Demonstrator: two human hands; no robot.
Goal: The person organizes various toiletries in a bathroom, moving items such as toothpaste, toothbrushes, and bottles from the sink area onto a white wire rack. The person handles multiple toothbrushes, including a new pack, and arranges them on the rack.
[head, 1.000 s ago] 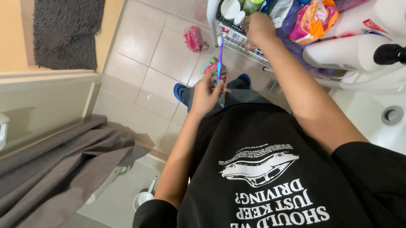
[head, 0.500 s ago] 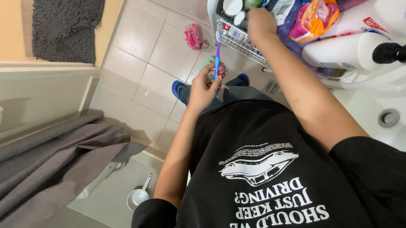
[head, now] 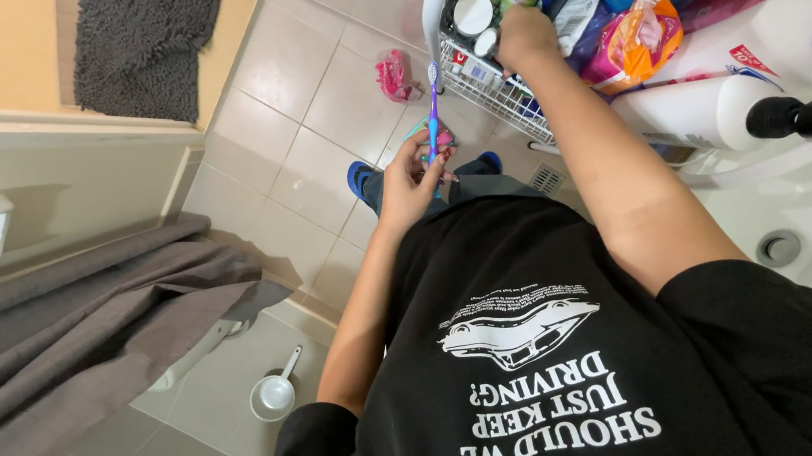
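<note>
The toothbrush (head: 432,115) is being held upright in the left hand (head: 411,179), bristles toward twelve o'clock; at one o'clock the right hand (head: 525,36) is closing inside the wire basket (head: 492,88), on what cannot be told.

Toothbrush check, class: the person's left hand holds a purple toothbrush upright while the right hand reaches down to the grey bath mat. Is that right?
Not quite. In the head view the left hand does hold the purple toothbrush upright, but the right hand reaches into the white wire basket of bottles, not to the mat.

Bright, even indoor light; soft shadow under grey curtain (head: 84,322) at left edge. Mild glare on white plastic bottles (head: 715,105), top right. Wide-angle stretch at edges; sharp focus, no blur.
</note>
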